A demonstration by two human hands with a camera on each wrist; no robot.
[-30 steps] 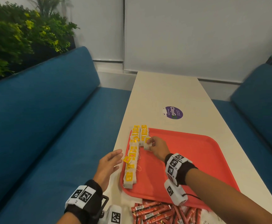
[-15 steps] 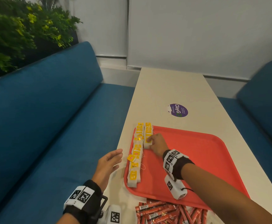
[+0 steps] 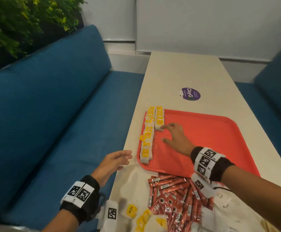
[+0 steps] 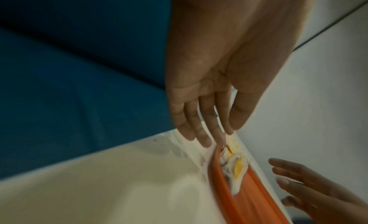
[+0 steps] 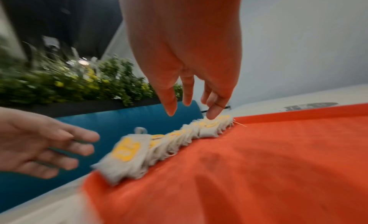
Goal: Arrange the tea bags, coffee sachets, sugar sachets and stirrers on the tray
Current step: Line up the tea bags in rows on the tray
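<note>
- Tea bags (image 3: 147, 134), white paper pouches with yellow tags, lie in two overlapping rows along the left edge of the flat red plastic tray (image 3: 203, 131); the longer row runs from the tray's far left corner almost to its near left corner, and the shorter row (image 3: 159, 118) sits just beside it at the far end.
- The tray lies on the long cream worktop (image 3: 178, 72), against its left edge.
- The right grip (image 3: 176, 137) hovers over the tray with its fingers spread and loose, holding nothing; its fingertips (image 5: 212, 115) are at the near end of the shorter row, and whether they touch it is unclear.
- The left grip (image 3: 113, 162) is at the worktop's left edge, near the tray's near left corner, palm inward, fingers straight and relaxed, holding nothing.
- Red coffee sachets (image 3: 173, 195), slim sticks, lie in a loose heap on the worktop just in front of the tray's near edge.
- More yellow-tagged tea bags (image 3: 143, 218) lie blurred at the worktop's near edge, left of the sachets.
- A round purple sticker (image 3: 190, 94) sits on the worktop beyond the tray.
- A blue upholstered bench (image 3: 44, 106) runs along the worktop's left side, with green plants (image 3: 19, 19) behind it.
</note>
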